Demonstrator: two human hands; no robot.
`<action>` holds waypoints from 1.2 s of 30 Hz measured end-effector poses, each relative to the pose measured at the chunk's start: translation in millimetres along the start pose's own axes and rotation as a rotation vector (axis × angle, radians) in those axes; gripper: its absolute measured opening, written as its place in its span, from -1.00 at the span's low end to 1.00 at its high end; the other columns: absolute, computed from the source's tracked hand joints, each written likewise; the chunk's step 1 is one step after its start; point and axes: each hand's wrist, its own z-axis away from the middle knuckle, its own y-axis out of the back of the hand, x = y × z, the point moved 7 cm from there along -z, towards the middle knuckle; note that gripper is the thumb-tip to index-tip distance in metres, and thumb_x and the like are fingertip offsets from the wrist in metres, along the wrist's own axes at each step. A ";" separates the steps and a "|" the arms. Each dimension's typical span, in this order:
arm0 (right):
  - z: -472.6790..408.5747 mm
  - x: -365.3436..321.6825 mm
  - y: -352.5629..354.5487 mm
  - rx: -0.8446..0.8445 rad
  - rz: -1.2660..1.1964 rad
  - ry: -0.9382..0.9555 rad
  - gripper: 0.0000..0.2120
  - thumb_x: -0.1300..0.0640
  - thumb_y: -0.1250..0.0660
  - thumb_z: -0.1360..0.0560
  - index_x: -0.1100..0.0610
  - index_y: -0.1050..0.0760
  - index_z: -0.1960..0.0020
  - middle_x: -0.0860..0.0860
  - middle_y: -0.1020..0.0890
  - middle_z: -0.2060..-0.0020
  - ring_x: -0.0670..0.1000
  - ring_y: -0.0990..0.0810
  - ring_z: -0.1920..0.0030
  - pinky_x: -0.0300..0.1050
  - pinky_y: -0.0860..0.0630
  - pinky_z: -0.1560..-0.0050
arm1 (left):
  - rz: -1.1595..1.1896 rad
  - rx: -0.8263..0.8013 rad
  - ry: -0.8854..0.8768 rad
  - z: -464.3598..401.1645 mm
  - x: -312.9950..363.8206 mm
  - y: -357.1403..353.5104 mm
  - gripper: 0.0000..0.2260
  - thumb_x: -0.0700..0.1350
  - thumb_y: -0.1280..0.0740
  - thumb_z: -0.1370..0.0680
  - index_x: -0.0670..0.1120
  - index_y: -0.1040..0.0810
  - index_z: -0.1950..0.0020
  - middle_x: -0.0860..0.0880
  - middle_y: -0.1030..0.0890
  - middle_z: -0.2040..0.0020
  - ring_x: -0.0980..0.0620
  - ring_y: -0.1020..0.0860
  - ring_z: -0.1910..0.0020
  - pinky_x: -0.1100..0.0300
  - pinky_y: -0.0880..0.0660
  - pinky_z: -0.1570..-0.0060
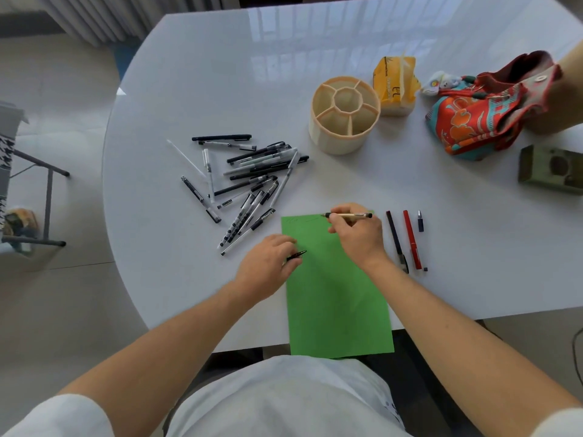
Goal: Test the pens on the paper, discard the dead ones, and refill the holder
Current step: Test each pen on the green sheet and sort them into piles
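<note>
Right grip pinches beige pen, tip on green paper.
Left hand holds black cap, pinning paper's left edge for testing.

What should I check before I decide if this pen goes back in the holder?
1. Pen gripped by the right hand: ok.
2. Tip on the green paper: ok, it meets the top edge.
3. Fresh mark from this pen: cannot tell; faint scribbles show near the top, but not whose.
4. Paper held steady: ok, the left hand rests on its edge, holding a black cap.
5. Holder ready: ok, upright and its compartments look empty.
6. Untested pile kept apart from the three pens on the right: ok.
</note>
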 end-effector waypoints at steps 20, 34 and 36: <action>20.4 1.2 6.9 -0.025 -0.244 -0.128 -0.92 0.29 -0.36 -0.55 0.18 -0.59 0.11 0.15 -0.70 0.31 0.16 -0.68 0.35 0.15 -0.66 0.22 | 0.108 -0.017 0.116 -15.6 0.0 3.1 -0.77 0.07 -0.31 -0.61 -0.06 -0.62 -0.08 0.03 -0.60 -0.23 0.05 -0.51 -0.23 0.09 -0.47 -0.19; 51.1 -1.3 -27.2 -0.281 -0.338 -0.225 -0.90 0.28 -0.36 -0.60 0.33 -0.58 0.00 0.15 -0.69 0.30 0.10 -0.64 0.38 0.02 -0.68 0.21 | 0.069 -0.066 0.097 -15.9 20.2 13.4 -0.81 0.00 -0.32 -0.61 -0.10 -0.61 0.06 -0.03 -0.61 0.27 -0.09 -0.54 0.27 0.02 -0.45 0.29; 54.2 -1.5 -31.2 -0.282 -0.323 -0.222 -0.88 0.26 -0.36 -0.61 0.33 -0.59 -0.01 0.16 -0.70 0.30 0.14 -0.64 0.36 0.06 -0.68 0.18 | 0.041 -0.081 0.087 -13.1 18.1 14.6 -0.79 -0.01 -0.31 -0.61 -0.11 -0.61 0.09 -0.03 -0.58 0.30 -0.08 -0.51 0.30 0.03 -0.43 0.29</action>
